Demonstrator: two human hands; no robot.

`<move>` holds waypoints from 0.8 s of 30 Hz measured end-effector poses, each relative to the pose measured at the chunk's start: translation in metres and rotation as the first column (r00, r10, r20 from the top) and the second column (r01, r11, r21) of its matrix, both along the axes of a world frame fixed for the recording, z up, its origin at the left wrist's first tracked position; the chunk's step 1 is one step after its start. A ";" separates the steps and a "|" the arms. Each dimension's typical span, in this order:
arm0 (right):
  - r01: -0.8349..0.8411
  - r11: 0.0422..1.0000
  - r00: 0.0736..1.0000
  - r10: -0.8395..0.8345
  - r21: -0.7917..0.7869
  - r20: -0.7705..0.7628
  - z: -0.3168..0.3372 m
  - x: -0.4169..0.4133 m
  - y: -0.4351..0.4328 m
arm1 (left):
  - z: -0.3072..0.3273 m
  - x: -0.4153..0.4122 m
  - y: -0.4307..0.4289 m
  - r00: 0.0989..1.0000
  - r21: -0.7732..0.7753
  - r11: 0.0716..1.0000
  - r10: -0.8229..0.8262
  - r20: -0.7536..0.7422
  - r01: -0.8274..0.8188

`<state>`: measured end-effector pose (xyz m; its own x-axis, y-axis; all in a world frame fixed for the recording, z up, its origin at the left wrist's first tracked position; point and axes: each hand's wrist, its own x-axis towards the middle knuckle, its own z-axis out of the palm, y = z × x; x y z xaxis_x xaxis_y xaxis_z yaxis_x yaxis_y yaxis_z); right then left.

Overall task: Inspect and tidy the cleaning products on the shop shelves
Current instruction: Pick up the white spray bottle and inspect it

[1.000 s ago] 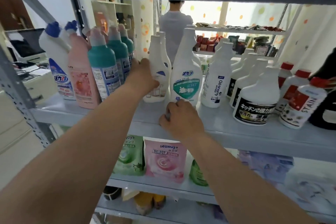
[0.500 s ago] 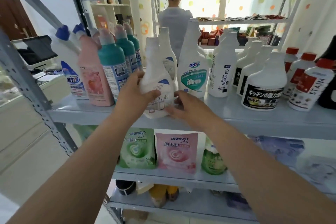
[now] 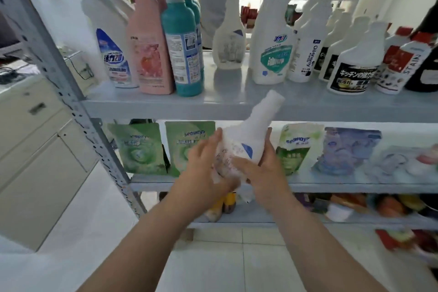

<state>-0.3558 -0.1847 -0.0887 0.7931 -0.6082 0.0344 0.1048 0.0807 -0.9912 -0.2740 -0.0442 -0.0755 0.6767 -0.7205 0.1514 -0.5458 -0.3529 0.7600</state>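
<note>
Head view of a shop rack, with positions given relative to the upper shelf (image 3: 151, 105). A white bottle (image 3: 248, 136) with no cap is held in front of this shelf and just below its front edge, clear of the board. It is tilted so that its neck points up and to the right, across the edge. The right hand (image 3: 263, 173) grips the bottle's lower body, thumb across the front label and fingers wrapped behind. The left hand (image 3: 205, 161) lies against the bottle's left side with its fingers nearly straight. Motion blur hides its exact contact. The two hands are close together, with the bottle between them. On the shelf stand a similar white bottle (image 3: 228, 40) near the middle, a teal bottle (image 3: 182, 38) and a pink bottle (image 3: 149, 45) to the left, and a green-labelled bottle (image 3: 272, 38) to the right. Green pouches (image 3: 139, 147) stand on the level beneath the shelf.
</note>
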 end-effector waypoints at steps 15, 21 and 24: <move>-0.106 0.994 0.986 0.102 -0.021 -0.133 -0.040 -0.049 0.072 | -0.063 -0.034 0.076 0.797 -0.405 0.913 -0.210 -0.567 -0.047; 0.015 0.985 0.997 -0.002 0.170 -0.076 -0.042 -0.060 0.061 | -0.052 -0.053 0.059 0.596 -0.264 0.893 0.005 -0.803 -0.364; -0.070 0.919 0.993 0.102 0.389 -0.064 -0.047 -0.065 0.047 | -0.040 -0.072 0.042 0.315 -0.161 0.886 -0.017 -0.949 -0.435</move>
